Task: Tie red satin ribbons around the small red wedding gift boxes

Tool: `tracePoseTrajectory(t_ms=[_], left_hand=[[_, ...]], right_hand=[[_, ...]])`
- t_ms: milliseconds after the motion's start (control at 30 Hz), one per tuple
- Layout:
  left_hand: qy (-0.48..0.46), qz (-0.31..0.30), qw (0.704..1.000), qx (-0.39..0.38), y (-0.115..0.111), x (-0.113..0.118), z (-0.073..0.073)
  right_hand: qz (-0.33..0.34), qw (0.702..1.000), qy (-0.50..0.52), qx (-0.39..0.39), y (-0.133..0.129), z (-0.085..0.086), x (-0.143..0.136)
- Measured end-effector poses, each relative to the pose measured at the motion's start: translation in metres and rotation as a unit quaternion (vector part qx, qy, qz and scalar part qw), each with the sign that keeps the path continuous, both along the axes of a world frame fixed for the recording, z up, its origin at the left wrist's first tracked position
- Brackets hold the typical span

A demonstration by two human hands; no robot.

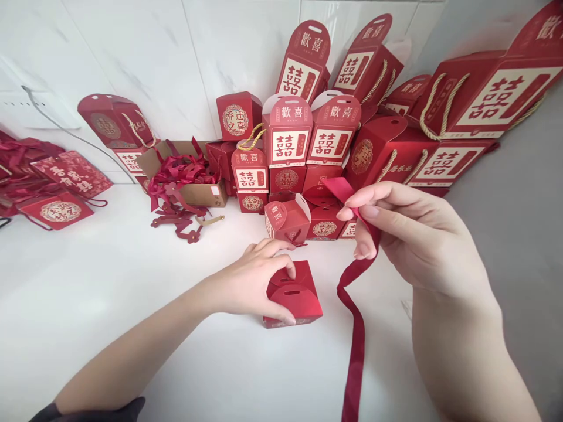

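The left hand (259, 278) is arching over the small red box (301, 303), its thumb and fingers spreading apart and touching the top and near side rather than closing around it. The box is sitting on the white table (185, 328), in front of the stacked boxes (288, 138). To its right, the right hand (402, 231) is clamping the dark red ribbon (358, 328) between thumb and fingertips, and the long end is hanging down past the box.
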State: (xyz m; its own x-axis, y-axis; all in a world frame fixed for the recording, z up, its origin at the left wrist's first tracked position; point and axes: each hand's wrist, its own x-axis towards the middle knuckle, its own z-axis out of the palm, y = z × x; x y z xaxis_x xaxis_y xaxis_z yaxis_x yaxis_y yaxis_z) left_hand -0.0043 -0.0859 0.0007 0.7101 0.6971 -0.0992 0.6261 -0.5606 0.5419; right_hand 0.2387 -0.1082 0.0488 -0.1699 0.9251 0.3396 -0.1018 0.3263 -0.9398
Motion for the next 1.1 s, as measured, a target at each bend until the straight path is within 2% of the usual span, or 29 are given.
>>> tracePoseTrajectory(t_ms=[133,367,533,667,767,867,933,1100], left_hand=[[0.002,-0.014,1.000,-0.028,0.000,-0.001,-0.001],[-0.010,-0.038,0.999,-0.024,-0.004,0.000,-0.005],[-0.005,-0.020,0.999,-0.037,-0.004,0.004,-0.008],[-0.067,0.049,0.996,0.023,0.002,0.004,-0.007],[-0.113,0.122,0.985,0.045,0.011,-0.001,-0.005],[-0.122,0.151,0.981,-0.032,0.017,-0.006,-0.003],[-0.131,0.160,0.972,-0.107,0.019,-0.008,-0.002],[-0.140,0.201,0.924,-0.293,0.015,-0.007,0.002]], right_hand=[[-0.015,1.000,-0.022,0.010,0.001,-0.001,-0.001],[-0.020,0.998,-0.046,0.030,0.002,-0.004,-0.003],[-0.003,0.998,-0.057,0.030,0.002,-0.005,-0.004],[0.014,0.995,-0.102,0.018,0.003,-0.006,-0.004],[0.081,0.976,-0.199,-0.011,0.006,-0.009,-0.005],[0.161,0.935,-0.312,-0.039,0.012,-0.015,-0.008],[0.178,0.919,-0.349,-0.051,0.017,-0.019,-0.010],[0.199,0.921,-0.317,-0.109,0.027,-0.025,-0.010]])
